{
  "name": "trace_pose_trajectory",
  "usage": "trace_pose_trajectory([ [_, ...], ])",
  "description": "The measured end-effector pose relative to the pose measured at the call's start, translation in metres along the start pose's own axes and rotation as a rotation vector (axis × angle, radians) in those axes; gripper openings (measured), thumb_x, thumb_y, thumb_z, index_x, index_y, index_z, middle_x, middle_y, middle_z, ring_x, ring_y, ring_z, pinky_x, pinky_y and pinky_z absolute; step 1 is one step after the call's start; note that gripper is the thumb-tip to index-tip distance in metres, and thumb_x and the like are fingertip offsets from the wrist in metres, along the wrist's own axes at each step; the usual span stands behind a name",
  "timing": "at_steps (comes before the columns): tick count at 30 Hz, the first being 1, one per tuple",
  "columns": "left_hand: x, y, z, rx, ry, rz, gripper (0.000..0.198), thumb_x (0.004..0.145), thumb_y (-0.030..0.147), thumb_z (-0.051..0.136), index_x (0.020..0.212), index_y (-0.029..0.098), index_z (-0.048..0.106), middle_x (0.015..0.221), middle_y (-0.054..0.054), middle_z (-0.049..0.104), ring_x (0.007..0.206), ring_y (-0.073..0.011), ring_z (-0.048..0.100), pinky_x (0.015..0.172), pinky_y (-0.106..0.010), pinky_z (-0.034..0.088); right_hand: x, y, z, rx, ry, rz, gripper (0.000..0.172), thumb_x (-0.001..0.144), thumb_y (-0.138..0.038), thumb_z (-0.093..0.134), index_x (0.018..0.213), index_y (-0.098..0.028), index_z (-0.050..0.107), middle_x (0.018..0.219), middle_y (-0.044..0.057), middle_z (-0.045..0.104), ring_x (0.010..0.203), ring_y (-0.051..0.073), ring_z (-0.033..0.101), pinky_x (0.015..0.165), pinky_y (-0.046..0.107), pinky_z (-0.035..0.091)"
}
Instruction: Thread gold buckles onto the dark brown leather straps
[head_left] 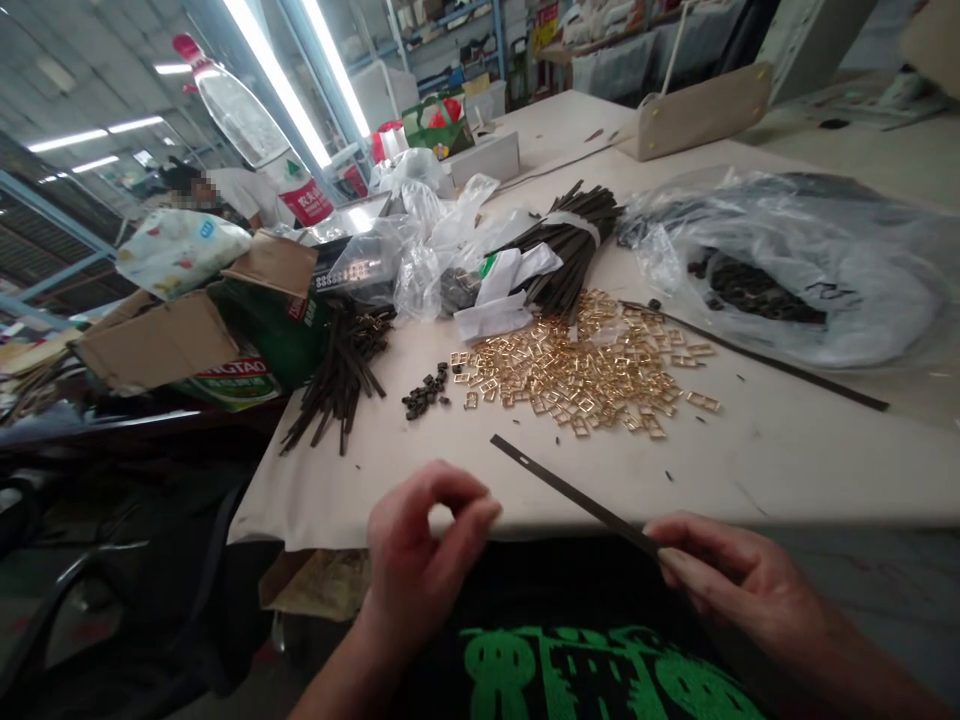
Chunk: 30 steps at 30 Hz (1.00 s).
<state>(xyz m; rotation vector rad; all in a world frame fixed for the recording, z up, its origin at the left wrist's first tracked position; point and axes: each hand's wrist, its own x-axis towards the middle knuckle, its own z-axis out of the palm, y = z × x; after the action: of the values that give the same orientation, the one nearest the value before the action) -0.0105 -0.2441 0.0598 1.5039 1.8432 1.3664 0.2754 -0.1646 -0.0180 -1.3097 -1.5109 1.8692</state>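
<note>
My right hand (735, 575) pinches one end of a dark brown strap (574, 492) between thumb and fingers. The strap slants up to the left over the table's front edge, with a small slot near its free end. My left hand (427, 545), slightly blurred, is closed in a pinch left of that free end and apart from it; whatever it may hold is too small to make out. Beyond the hands lies a spread heap of gold metal buckles (585, 370). Small dark loops (426, 392) form a little pile to its left.
Loose dark straps (341, 375) hang near the table's left edge. A tied strap bundle (570, 245) lies behind the buckles. Clear plastic bags (847, 300) hold dark pieces at right, with a beige bag part (701, 110) behind. A green carton (247, 340) stands left; another person is farther back.
</note>
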Motion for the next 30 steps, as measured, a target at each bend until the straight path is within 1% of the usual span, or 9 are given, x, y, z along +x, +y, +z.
trace_pose_trajectory([
  [1,0.006,-0.007,0.006,0.015,0.035,-0.056,0.019,0.085,0.041,0.067,0.092,0.024,0.066,0.074,0.000,0.063,0.064,-0.0131,0.061,0.059,-0.025,0.052,-0.002,0.000,0.000,0.002,-0.027,0.019,0.036,0.079,-0.054,0.068,0.093,-0.021,0.068,0.066,0.000,0.059,0.055,0.013,0.050,0.046,0.021,0.041],
  [2,0.011,-0.014,0.010,-0.001,0.012,-0.116,0.027,0.085,0.039,0.068,0.106,0.023,0.063,0.077,0.001,0.063,0.064,-0.0123,0.060,0.059,-0.025,0.051,-0.004,-0.001,0.001,0.001,-0.062,0.039,0.036,0.080,-0.055,0.068,0.093,-0.021,0.067,0.066,0.000,0.058,0.054,0.012,0.049,0.046,0.021,0.041],
  [5,0.014,-0.037,0.020,-0.153,-0.171,-0.271,0.053,0.087,0.040,0.065,0.132,0.020,0.047,0.076,0.003,0.059,0.057,-0.0107,0.058,0.054,-0.023,0.049,-0.008,-0.005,0.007,-0.003,-0.184,0.102,0.037,0.080,-0.057,0.065,0.088,-0.021,0.065,0.062,-0.002,0.053,0.052,0.011,0.047,0.046,0.021,0.040],
  [8,0.005,-0.047,0.023,-0.332,-0.270,-0.391,0.048,0.091,0.042,0.057,0.132,0.018,0.048,0.067,0.005,0.055,0.049,-0.0091,0.055,0.048,-0.021,0.045,-0.005,-0.007,0.014,-0.036,-0.285,0.153,0.035,0.080,-0.055,0.065,0.085,-0.020,0.064,0.061,-0.004,0.051,0.052,0.010,0.044,0.046,0.020,0.038],
  [13,-0.008,-0.044,0.021,-0.510,-0.230,-0.521,0.045,0.091,0.042,0.058,0.130,0.019,0.053,0.063,0.005,0.055,0.043,-0.0060,0.050,0.042,-0.017,0.039,0.004,-0.003,0.023,-0.108,-0.319,0.143,0.028,0.081,-0.048,0.065,0.087,-0.021,0.066,0.062,-0.004,0.051,0.053,0.010,0.042,0.045,0.019,0.035],
  [17,-0.012,-0.046,0.021,-0.595,-0.189,-0.608,0.046,0.091,0.040,0.058,0.133,0.020,0.053,0.069,0.003,0.056,0.044,-0.0048,0.049,0.042,-0.016,0.038,0.007,-0.006,0.028,-0.139,-0.313,0.118,0.026,0.081,-0.047,0.065,0.086,-0.022,0.067,0.060,-0.004,0.050,0.052,0.011,0.041,0.045,0.020,0.034],
  [22,-0.019,-0.049,0.024,-0.638,-0.208,-0.653,0.049,0.092,0.039,0.057,0.136,0.020,0.050,0.071,0.003,0.056,0.046,-0.0049,0.050,0.044,-0.017,0.038,0.008,-0.017,0.037,-0.159,-0.355,0.071,0.024,0.087,-0.044,0.060,0.086,-0.022,0.067,0.063,-0.003,0.051,0.054,0.011,0.041,0.048,0.020,0.036],
  [26,-0.021,-0.050,0.025,-0.674,-0.220,-0.667,0.049,0.091,0.039,0.058,0.136,0.020,0.051,0.076,0.003,0.057,0.046,-0.0040,0.049,0.044,-0.017,0.037,0.009,-0.026,0.045,-0.227,-0.420,-0.010,0.023,0.092,-0.040,0.054,0.088,-0.022,0.068,0.073,-0.001,0.057,0.063,0.012,0.048,0.055,0.021,0.042],
  [30,-0.022,-0.051,0.025,-0.714,-0.237,-0.647,0.049,0.092,0.039,0.056,0.137,0.019,0.050,0.070,0.004,0.056,0.045,-0.0044,0.049,0.046,-0.017,0.037,0.011,-0.034,0.053,-0.286,-0.452,-0.055,0.023,0.093,-0.038,0.053,0.090,-0.022,0.068,0.074,-0.001,0.058,0.063,0.012,0.049,0.055,0.021,0.042],
])
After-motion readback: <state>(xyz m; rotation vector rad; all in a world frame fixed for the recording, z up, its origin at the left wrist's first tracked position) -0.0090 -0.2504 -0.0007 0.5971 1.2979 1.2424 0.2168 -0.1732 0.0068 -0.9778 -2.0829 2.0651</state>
